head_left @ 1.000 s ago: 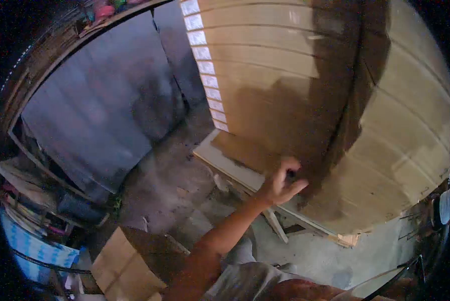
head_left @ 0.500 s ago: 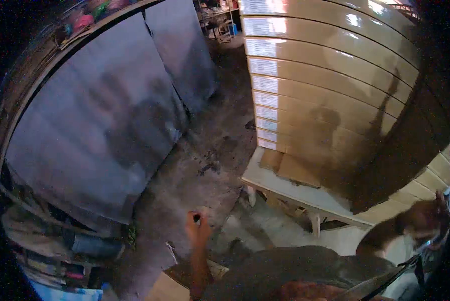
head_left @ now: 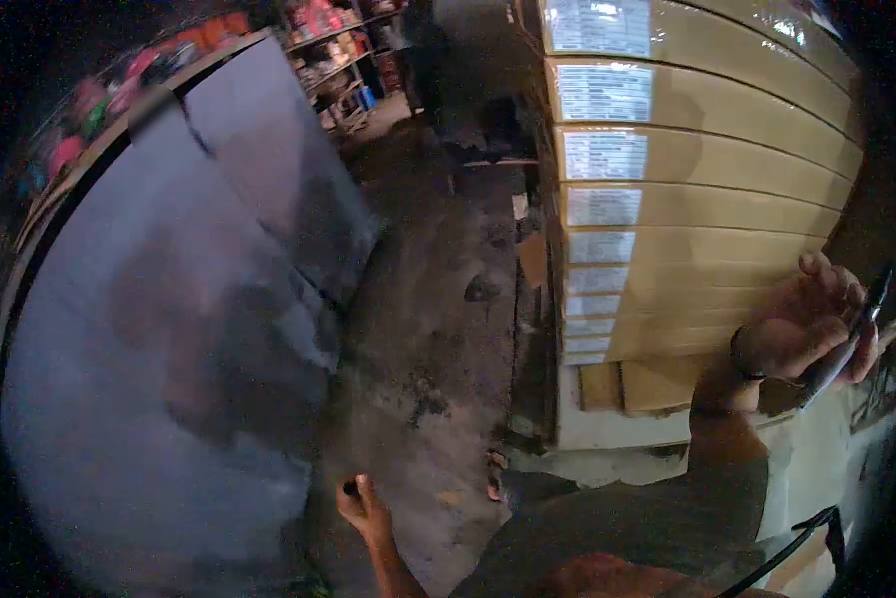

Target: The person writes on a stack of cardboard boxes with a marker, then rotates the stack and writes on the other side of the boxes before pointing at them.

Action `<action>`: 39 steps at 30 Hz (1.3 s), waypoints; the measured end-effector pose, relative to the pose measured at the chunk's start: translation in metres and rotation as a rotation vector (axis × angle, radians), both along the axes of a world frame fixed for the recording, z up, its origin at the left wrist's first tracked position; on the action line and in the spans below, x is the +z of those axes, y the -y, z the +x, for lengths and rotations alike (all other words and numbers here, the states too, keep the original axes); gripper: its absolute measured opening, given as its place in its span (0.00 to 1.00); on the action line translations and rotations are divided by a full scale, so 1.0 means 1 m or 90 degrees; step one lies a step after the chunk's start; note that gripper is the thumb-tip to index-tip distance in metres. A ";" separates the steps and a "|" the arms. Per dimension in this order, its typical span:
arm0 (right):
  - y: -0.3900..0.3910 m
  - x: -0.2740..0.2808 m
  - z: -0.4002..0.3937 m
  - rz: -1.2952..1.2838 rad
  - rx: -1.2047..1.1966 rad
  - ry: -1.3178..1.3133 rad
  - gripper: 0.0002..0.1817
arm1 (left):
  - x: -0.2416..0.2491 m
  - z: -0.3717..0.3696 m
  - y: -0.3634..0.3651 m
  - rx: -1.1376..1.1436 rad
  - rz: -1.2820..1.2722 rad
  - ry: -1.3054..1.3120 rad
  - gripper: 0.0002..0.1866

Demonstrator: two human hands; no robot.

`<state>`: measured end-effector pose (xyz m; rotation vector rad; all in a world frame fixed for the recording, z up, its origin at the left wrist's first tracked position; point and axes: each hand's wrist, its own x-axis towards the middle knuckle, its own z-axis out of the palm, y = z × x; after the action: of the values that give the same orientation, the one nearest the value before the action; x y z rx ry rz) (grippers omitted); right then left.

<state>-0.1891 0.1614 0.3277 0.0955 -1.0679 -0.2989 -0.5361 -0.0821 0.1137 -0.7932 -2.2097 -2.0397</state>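
My right hand (head_left: 792,324), with a dark band at the wrist, is raised in front of the carton stack at the right. Its fingers are closed on a slim silver-and-black pen-like object (head_left: 829,377), which slants from lower left to upper right. Low in the middle, over the floor, my left hand (head_left: 367,510) is curled closed. A small dark spot shows at its thumb and fingers; whether that is a held thing or a hollow I cannot make out.
Flat brown cartons (head_left: 707,264) with white labels (head_left: 604,154) are stacked high on a pale low table (head_left: 617,431). A grey cloth cover (head_left: 159,329) hangs along the left. Shelves with goods (head_left: 343,60) stand at the back. Dark stained floor (head_left: 433,329) runs between.
My right hand has risen from the lower right edge to before the cartons, its held object now plainly visible. My view has turned and the cartons appear nearer. The left hand stays curled.
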 end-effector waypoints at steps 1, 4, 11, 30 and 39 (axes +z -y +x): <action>-0.012 -0.010 -0.007 -0.007 -0.023 -0.012 0.16 | 0.006 -0.025 -0.024 -0.023 -0.007 -0.012 0.15; -0.050 -0.021 -0.029 0.002 0.128 -0.044 0.15 | 0.030 -0.086 -0.107 -0.195 -0.020 -0.179 0.12; -0.048 0.022 -0.071 0.106 -0.062 -0.022 0.14 | 0.083 -0.146 -0.296 -0.505 0.225 -0.073 0.08; 0.007 0.037 -0.290 -0.177 -0.835 0.080 0.13 | 0.298 -0.083 -0.596 -0.968 0.845 -0.344 0.04; 0.016 0.032 -0.294 -0.199 -0.956 -0.029 0.10 | 0.378 -0.003 -0.654 -0.783 0.909 -0.383 0.07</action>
<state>-0.4834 0.1452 0.3595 -1.0362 -0.9498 -1.4514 -0.5395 0.5723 0.4914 -2.0906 0.4435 -2.2967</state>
